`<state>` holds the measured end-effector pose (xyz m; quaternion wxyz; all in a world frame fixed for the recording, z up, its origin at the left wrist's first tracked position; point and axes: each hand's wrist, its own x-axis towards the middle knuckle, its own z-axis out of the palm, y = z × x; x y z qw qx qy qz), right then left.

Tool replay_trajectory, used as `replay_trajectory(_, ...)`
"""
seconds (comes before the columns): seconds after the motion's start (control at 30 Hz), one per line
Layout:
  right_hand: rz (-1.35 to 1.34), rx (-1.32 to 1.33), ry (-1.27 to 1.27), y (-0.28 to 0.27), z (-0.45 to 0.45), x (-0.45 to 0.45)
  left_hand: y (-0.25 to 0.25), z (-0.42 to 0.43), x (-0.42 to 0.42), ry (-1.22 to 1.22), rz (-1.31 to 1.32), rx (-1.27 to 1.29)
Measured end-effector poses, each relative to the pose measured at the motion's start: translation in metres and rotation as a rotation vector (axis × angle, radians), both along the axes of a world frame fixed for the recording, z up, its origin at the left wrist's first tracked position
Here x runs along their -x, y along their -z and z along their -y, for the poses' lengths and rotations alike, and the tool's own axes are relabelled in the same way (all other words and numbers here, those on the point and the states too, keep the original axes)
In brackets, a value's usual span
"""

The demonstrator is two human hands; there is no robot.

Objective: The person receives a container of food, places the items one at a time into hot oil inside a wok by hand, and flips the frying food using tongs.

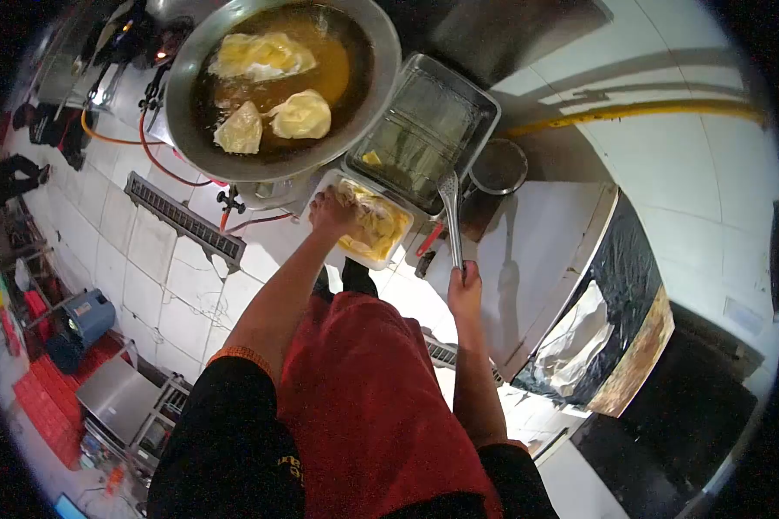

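My left hand (333,214) reaches over the near-left side of a white plastic container (401,246) and touches the yellow, folded food pieces (376,227) in it. Its fingertips are partly hidden among them. My right hand (465,290) is closed round the handle end of a long metal slotted spoon (452,216). The spoon's head rests at the near-right rim of a rectangular metal tray (485,102). Up and to the left, a wide metal pan (179,112) holds brown oil, with pale yellow pieces (301,115) floating in it.
A round metal pot (499,166) and a red-handled tool (430,239) are right of the container. Hoses (147,147) run below the pan. A floor drain grate (184,222) lies left. Two people (54,130) stand far left. Black plastic (627,277) is at the right.
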<state>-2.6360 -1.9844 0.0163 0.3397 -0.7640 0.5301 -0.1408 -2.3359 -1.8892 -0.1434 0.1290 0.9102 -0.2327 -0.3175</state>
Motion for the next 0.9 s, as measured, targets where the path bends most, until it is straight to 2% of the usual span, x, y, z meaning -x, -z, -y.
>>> replay_trajectory(0.03,-0.006,-0.054,0.034,0.002,0.000,0.000,0.028,-0.003,0.001,0.054,0.097,-0.028)
replay_trajectory(0.07,-0.011,-0.108,0.065,0.003,0.001,-0.001,0.017,-0.001,0.003,0.071,0.099,-0.037)
replay_trajectory(0.13,0.009,-0.084,0.058,-0.001,0.001,-0.008,-0.022,0.006,0.005,-0.081,0.007,-0.004)
replay_trajectory(0.27,0.039,-0.109,0.024,-0.023,0.009,-0.036,-0.032,0.008,0.008,-0.054,0.060,0.071)
replay_trajectory(0.43,-0.017,-0.149,-0.028,0.019,0.021,-0.041,-0.043,0.008,0.000,-0.024,0.001,-0.029)
replay_trajectory(0.6,0.032,-0.146,-0.093,0.045,0.029,-0.046,-0.046,0.005,0.000,0.003,-0.019,0.006)
replay_trajectory(0.7,-0.087,-0.060,-0.123,0.037,0.035,-0.059,-0.060,0.005,0.002,0.013,-0.013,0.036)
replay_trajectory(0.77,-0.384,-0.131,-0.162,0.028,0.042,-0.071,-0.066,0.005,0.001,0.029,0.001,0.054)
replay_trajectory(0.9,-0.419,-0.063,-0.184,0.054,0.048,-0.083,-0.073,0.010,0.000,-0.036,-0.073,0.025)
